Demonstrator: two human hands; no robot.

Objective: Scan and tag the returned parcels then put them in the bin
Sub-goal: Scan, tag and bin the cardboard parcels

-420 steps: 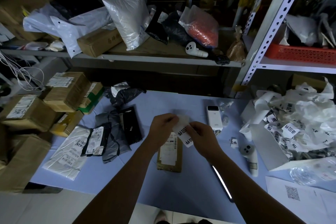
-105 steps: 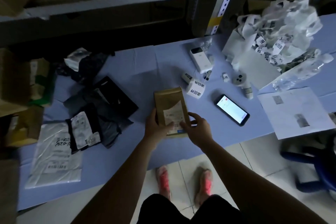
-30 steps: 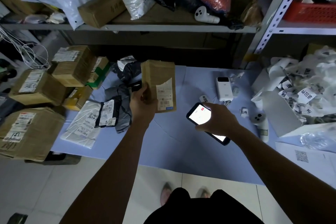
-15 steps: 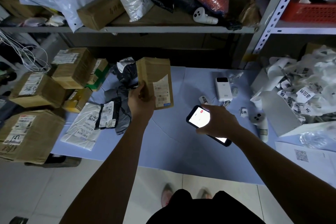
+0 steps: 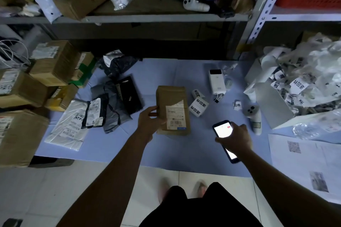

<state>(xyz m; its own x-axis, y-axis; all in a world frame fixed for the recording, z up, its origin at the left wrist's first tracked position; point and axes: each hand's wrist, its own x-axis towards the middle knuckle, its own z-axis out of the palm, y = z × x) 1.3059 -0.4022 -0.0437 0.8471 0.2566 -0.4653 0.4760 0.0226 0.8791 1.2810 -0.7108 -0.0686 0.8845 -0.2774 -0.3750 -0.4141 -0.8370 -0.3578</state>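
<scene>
Left hand (image 5: 150, 122) pinches the brown parcel (image 5: 172, 110) by its edge at centre frame over the blue table (image 5: 184, 149), right hand (image 5: 235, 137) grips the lit phone (image 5: 224, 134) lower right, and that one-sided hold could let the parcel slip.

The room is dim. A table (image 5: 166, 72) under a pale blue cover sits below a grey metal shelf (image 5: 156, 18), with a perforated upright post (image 5: 265, 3) far right. Pale tiles cover the near floor (image 5: 46, 190).
</scene>
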